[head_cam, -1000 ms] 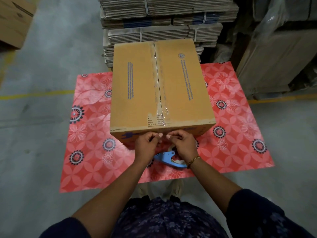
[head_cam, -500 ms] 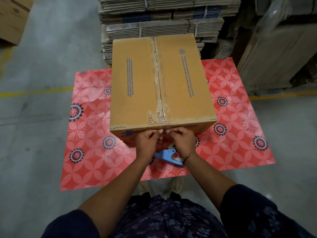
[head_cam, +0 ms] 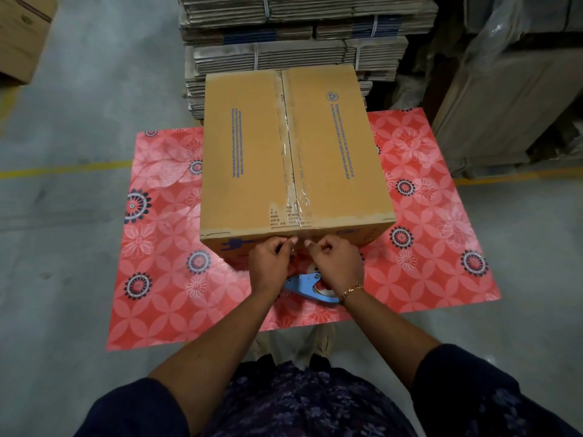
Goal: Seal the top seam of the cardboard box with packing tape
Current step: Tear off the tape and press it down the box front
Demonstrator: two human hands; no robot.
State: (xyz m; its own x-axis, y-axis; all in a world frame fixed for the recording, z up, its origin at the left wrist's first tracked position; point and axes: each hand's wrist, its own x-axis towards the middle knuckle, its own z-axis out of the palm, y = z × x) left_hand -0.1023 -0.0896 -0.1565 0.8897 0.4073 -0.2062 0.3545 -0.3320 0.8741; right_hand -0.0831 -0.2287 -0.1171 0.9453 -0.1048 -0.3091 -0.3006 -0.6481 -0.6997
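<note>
Left forearm reaches forward and slightly inward, bare to above the elbow, dark sleeve bunched at the upper arm. Left hand (head_cam: 272,263) curled at the near face of the cardboard box (head_cam: 293,152), just under the top edge; thumb and forefinger tips pinched together in a narrow grip. What they pinch, most likely the tape end, is too small and clear to tell.

Box sits on a red floral mat (head_cam: 164,279) laid on the concrete floor (head_cam: 79,105). Top flaps closed. Centre seam runs away from the person, near edge to far edge, which is also the long axis of the top. Clear packing tape (head_cam: 291,171) lies along the seam, wrinkled and shiny toward the near end. Blue print lines on each flap run parallel to the seam.

Right hand (head_cam: 336,263) mirrors the left, just beside it, fingertips apart from the left's by a small gap at the seam line. Same narrow pinch, contents not discernible. Gold bracelet (head_cam: 351,291) at the wrist. Blue tape dispenser (head_cam: 310,287) lies on the mat below the right hand, partly hidden by it.

Beyond the box: bundled stacks of flattened cartons (head_cam: 299,33).
</note>
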